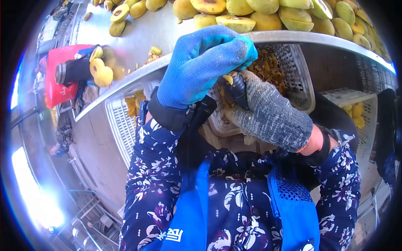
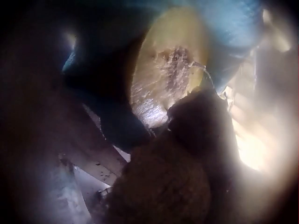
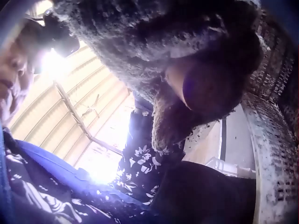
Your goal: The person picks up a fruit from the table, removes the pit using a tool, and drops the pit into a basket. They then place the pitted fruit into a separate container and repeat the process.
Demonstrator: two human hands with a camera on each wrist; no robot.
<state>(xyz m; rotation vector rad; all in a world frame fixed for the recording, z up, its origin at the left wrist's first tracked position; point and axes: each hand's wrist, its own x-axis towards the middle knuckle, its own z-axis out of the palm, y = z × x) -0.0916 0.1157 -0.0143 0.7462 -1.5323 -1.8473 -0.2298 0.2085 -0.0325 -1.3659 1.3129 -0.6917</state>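
Note:
My left hand [image 1: 205,62], in a blue glove, is curled above the right hand. In the left wrist view its blue fingers hold a yellow peach half [image 2: 159,88], its cut face and reddish-brown centre showing. My right hand [image 1: 272,113], in a grey knit glove, grips a tool whose rounded handle end [image 3: 180,79] shows at the palm in the right wrist view. The tool's working end is hidden. A smooth black piece [image 1: 238,91] lies along the right hand's thumb side, right below the left hand's fingers; in the left wrist view a dark rounded tip meets the peach half's lower edge.
A metal table [image 1: 146,31] with a raised rim carries many peach halves [image 1: 268,21]. Below the rim stands a white crate [image 1: 302,71] with brownish scraps. Other white crates [image 1: 117,125] with yellow fruit flank it. A red bag [image 1: 63,75] and dark flask [image 1: 63,73] sit at left.

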